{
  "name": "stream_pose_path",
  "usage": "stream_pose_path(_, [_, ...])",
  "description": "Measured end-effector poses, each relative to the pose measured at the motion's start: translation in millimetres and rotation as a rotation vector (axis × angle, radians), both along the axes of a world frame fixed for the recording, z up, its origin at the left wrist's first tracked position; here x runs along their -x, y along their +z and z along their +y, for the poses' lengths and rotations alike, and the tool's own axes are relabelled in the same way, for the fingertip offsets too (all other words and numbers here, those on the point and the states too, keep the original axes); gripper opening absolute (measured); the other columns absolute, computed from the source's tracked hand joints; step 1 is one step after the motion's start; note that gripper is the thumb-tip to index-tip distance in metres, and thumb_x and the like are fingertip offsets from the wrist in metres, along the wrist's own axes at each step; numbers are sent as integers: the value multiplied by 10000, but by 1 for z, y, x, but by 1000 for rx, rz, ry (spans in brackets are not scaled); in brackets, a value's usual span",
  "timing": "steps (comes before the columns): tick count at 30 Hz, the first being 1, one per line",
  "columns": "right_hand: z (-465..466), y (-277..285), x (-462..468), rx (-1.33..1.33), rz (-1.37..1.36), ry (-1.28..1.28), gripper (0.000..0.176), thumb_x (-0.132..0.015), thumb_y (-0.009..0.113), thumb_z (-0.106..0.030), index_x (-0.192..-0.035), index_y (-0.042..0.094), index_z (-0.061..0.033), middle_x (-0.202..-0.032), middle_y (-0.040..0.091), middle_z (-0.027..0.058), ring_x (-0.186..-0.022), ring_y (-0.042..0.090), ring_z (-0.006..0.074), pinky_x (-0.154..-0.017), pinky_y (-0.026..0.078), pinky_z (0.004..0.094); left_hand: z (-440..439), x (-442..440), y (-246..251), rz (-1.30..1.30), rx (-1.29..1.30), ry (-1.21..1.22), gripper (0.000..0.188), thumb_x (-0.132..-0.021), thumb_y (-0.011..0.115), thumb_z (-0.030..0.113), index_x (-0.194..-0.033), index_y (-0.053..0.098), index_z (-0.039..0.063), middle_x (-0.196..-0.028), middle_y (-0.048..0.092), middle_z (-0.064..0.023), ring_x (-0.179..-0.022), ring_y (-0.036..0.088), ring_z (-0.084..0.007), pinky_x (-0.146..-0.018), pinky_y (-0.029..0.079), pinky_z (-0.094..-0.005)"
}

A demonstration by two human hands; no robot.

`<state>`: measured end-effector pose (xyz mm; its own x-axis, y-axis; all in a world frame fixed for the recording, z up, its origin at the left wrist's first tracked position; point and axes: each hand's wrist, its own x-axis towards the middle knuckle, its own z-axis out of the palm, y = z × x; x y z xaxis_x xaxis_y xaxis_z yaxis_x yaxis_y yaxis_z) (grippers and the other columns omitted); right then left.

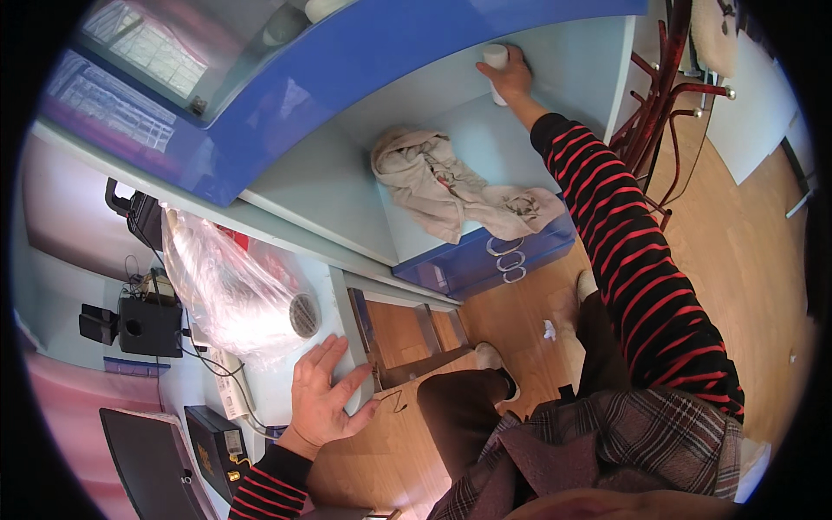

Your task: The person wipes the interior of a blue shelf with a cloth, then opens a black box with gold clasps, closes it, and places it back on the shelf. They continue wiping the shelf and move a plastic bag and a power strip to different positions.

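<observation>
Stretched out into an open compartment of the blue-and-white cabinet, my right hand (515,77) is wrapped around a white cylindrical bottle (496,60). The bottle stands near the compartment's back wall. A crumpled beige cloth (448,182) with a leaf pattern lies on the same shelf, its end hanging over the front edge. My left hand (325,390) rests at the edge of the pale desk (328,292), fingers spread and holding nothing. Just beyond its fingertips is a clear plastic bag (227,286), with a round grey mesh end (303,316) of some object beside it.
Blue drawers (494,253) with ring handles sit below the shelf. To the right stands a dark red metal rack (663,104). A black speaker (151,327), a power strip (227,383), cables and a monitor (146,465) occupy the left. White scrap (549,329) lies on the wooden floor.
</observation>
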<state>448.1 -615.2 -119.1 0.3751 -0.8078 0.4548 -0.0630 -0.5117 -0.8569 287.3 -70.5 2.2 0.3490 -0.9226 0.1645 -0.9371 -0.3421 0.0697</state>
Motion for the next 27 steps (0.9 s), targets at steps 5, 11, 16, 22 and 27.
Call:
stream_pose_path(5, [1,-11,-7,26,20,32,803,-670,794,-404,-1298,411,-81,-1214,569,170,-1114,548,354,-943,437,421,1,0,0,8,3,-2,443,-608,752,296,-1017,686,137,-1271,501,-175,-1183,473,-363,-972,371,-466])
stream_pose_path(11, [5,-29,2,332,-98,-186,853,-693,761,-499,-1311,427,-15,-1238,547,201,-1155,510,389,-949,426,446,-4,0,2,1,17,-22,446,-612,752,289,-1023,682,132,-1265,507,-179,-1181,475,-366,-968,375,-457])
stream_pose_path(16, [131,-17,50,411,66,194,929,-700,663,-633,-1379,376,-68,-1355,407,258,-1231,404,414,-974,353,547,-2,0,1,-16,30,-22,454,-613,751,283,-1034,677,130,-1260,510,-181,-1176,480,-369,-964,379,-451])
stream_pose_path(22, [209,-10,39,504,549,360,883,-668,713,-583,-1394,384,-203,-1421,321,212,-1257,345,452,-944,352,593,-3,0,1,-8,21,-14,459,-607,754,270,-1038,675,133,-1265,507,-181,-1182,478,-372,-962,380,-452])
stream_pose_path(27, [181,-17,11,401,690,481,784,-662,770,-451,-1339,476,-188,-1312,462,141,-1150,480,386,-889,451,443,-1,-1,-1,-10,10,-24,481,-603,761,273,-1057,668,142,-1284,491,-177,-1196,465,-368,-960,381,-455])
